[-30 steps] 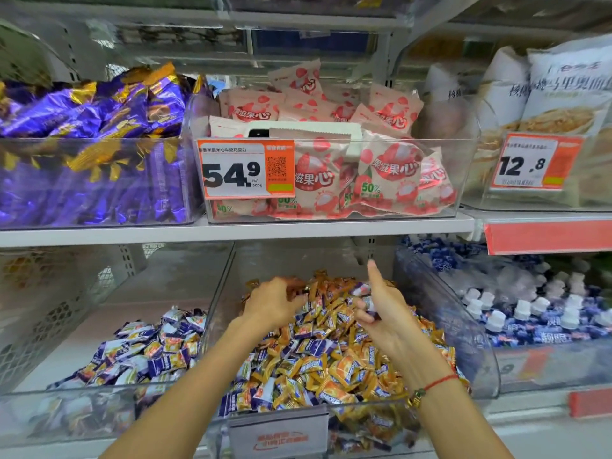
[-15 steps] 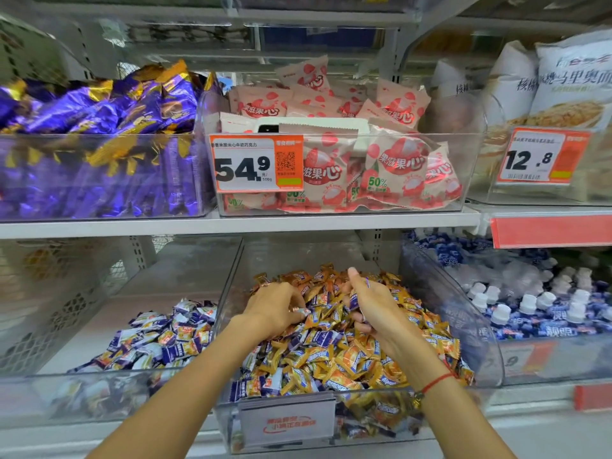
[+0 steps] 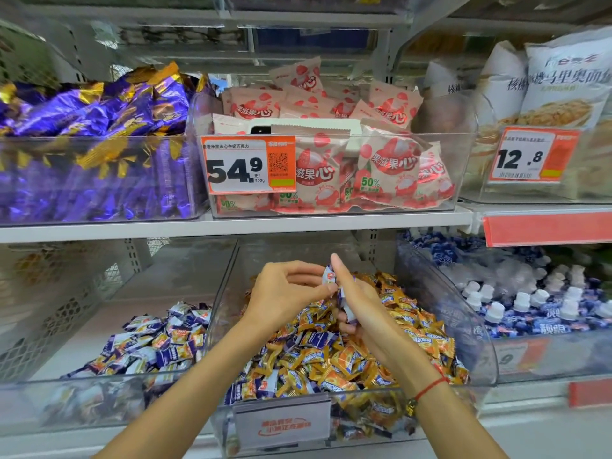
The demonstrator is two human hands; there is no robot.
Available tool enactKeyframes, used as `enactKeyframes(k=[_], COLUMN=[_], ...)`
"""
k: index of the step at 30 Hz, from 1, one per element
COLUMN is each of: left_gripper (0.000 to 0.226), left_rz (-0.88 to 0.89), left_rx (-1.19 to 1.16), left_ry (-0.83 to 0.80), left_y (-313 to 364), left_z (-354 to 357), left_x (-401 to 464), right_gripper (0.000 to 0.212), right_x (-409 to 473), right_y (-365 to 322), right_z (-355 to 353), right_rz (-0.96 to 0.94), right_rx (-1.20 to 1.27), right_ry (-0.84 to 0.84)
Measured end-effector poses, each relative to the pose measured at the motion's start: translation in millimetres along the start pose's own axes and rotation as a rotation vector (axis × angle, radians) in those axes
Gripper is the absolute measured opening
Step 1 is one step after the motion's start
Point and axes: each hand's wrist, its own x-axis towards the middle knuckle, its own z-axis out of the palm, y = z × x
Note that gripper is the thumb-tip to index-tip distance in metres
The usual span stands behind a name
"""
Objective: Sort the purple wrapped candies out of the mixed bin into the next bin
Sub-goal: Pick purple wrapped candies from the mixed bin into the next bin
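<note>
The clear mixed bin [image 3: 477, 346] on the lower shelf holds a heap of orange wrapped candies [image 3: 351, 362] with purple ones among them. Both hands hover over its back half. My left hand [image 3: 284, 294] pinches a purple-and-white wrapped candy [image 3: 329, 276] at its top between thumb and forefinger. My right hand [image 3: 361, 303] is closed around several more purple candies [image 3: 346, 308], whose ends stick out by the palm. The two hands touch at that candy. The clear bin to the left [image 3: 212, 289] holds a low pile of purple candies [image 3: 155, 342].
A blank-looking label holder [image 3: 281, 422] hangs on the mixed bin's front. The bin to the right holds small white-capped bottles [image 3: 530, 303]. The shelf above [image 3: 231, 225] carries purple-gold chocolates [image 3: 92, 144], pink snack packs behind a 54.9 tag [image 3: 248, 164], and white bags at right.
Both hands rose out of the candy heap and came together above it. A purple candy is now pinched between them; earlier the fingers were digging in the pile.
</note>
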Motion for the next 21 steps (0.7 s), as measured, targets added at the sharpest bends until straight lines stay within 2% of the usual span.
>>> enactKeyframes(k=[3, 6, 7, 10, 12, 16, 19, 21], left_gripper=[0.029, 0.033, 0.032, 0.02, 0.02, 0.032, 0.031, 0.027], left_rz=[0.0, -0.017, -0.01, 0.091, 0.126, 0.113, 0.143, 0.196], left_rx=[-0.074, -0.085, 0.018, 0.592, 0.819, 0.921, 1.085, 1.047], left_ry=[-0.017, -0.217, -0.249, -0.3, -0.339, -0.377, -0.373, -0.257], left_y=[-2.0, -10.9, -16.7, -33.9, -37.2, -40.9, -39.6, -32.2], left_z=[4.9, 1.6, -2.1, -8.9, -4.6, 3.6, 3.5, -1.7], left_x=[-2.5, -5.9, -5.9, -4.0, -3.5, 3.5, -0.1, -8.9], right_gripper=[0.048, 0.04, 0.04, 0.035, 0.029, 0.015, 0.036, 0.04], right_x=[1.8, 6.3, 7.6, 11.2, 10.8, 7.0, 6.1, 4.8], right_y=[2.8, 9.6, 10.5, 9.8, 7.9, 6.9, 6.8, 5.1], right_z=[-0.5, -6.5, -10.3, -21.1, -23.4, -17.8, -17.2, -15.3], right_rz=[-0.088, -0.044, -0.008, 0.093, 0.132, 0.152, 0.13, 0.103], right_rx=[-0.042, -0.024, 0.002, 0.091, 0.133, 0.186, 0.139, 0.078], right_ry=[-0.012, 0.086, 0.133, 0.228, 0.239, 0.161, 0.146, 0.126])
